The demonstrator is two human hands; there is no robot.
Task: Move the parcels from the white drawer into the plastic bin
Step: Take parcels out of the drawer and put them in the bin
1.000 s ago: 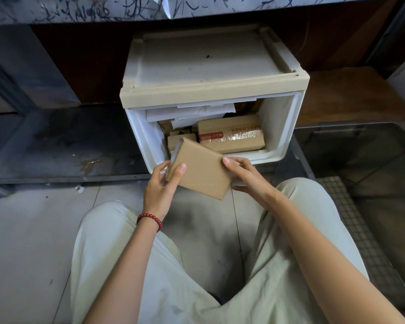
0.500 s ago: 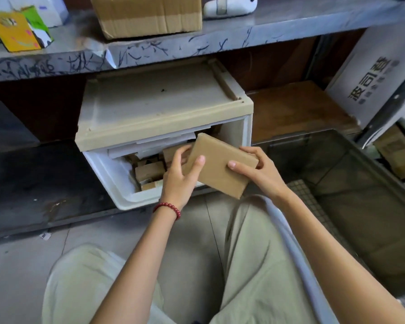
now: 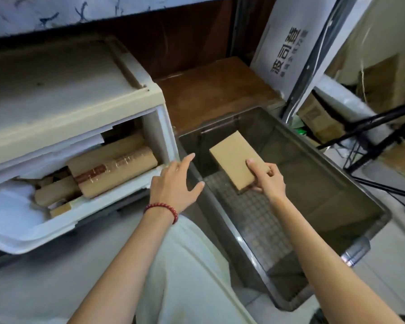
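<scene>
1. The right hand (image 3: 268, 181) is clamped on the near end of a flat brown parcel (image 3: 237, 157), thumb on top and fingers curled underneath
2. That parcel is out of the drawer (image 3: 91, 213) and is held inside the outline of the bin (image 3: 332, 174), over the far left part of its gridded floor. It sits at a slant, and I cannot tell whether it touches the floor
3. The left hand (image 3: 173, 183) is open and holds nothing, with its fingers spread and straight. It hovers over the gap between the drawer's right corner and the bin's left rim. Whether it touches the drawer cannot be told
4. The two hands are apart, the left near the drawer and the right over the bin
5. A red bead bracelet (image 3: 161, 208) is on the left wrist
6. The drawer is pulled out of its cream cabinet (image 3: 56, 94) and has parcels in it. A long box (image 3: 117, 171) with a red-printed tape band lies across the right side, and a smaller box (image 3: 56, 192) lies just left of it
7. White wrapping (image 3: 9, 206) fills the drawer's left end
8. The bin is dark, see-through plastic and stands on the floor (image 3: 33, 288) just right of the drawer
9. Behind the bin is a brown wooden board (image 3: 215, 83), and to its right leans a white carton (image 3: 288, 50) with dark printed characters
10. The person's pale trousers (image 3: 185, 277) show between the arms
</scene>
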